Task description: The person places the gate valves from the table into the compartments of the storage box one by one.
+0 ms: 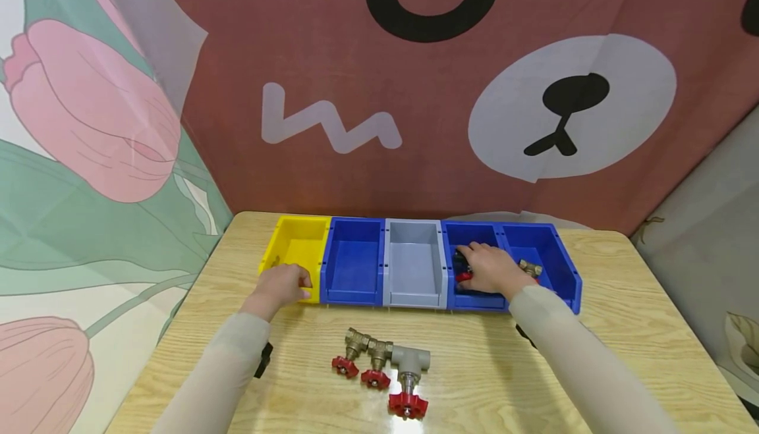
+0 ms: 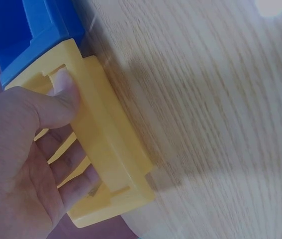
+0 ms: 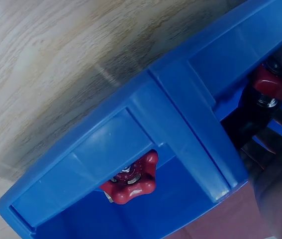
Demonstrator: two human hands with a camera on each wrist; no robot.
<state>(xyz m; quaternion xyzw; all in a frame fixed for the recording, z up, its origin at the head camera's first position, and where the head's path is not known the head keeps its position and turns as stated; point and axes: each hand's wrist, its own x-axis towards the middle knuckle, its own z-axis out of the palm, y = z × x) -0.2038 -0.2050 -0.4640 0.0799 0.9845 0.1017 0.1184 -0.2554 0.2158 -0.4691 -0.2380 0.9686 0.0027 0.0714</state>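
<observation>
My left hand (image 1: 281, 286) is at the front of the yellow bin (image 1: 299, 223), at the row's left end. In the left wrist view its thumb lies over the bin's front wall (image 2: 98, 134) and the fingers reach inside, gripping that wall. Something small and brownish lies in the bin, too unclear to name. My right hand (image 1: 489, 268) reaches into the blue bin (image 1: 471, 231) second from the right. There it holds a black fitting with a red part (image 3: 272, 84), thumb on one side and fingers on the other; the palm side is partly hidden.
Between them stand a blue bin (image 1: 356, 259) and a grey bin (image 1: 414, 259). The rightmost blue bin (image 1: 548, 249) holds a brass valve (image 1: 530, 267) with a red handwheel (image 3: 133, 179). On the table front lie two brass valves (image 1: 379, 352) and a grey valve (image 1: 409, 358), all with red handwheels.
</observation>
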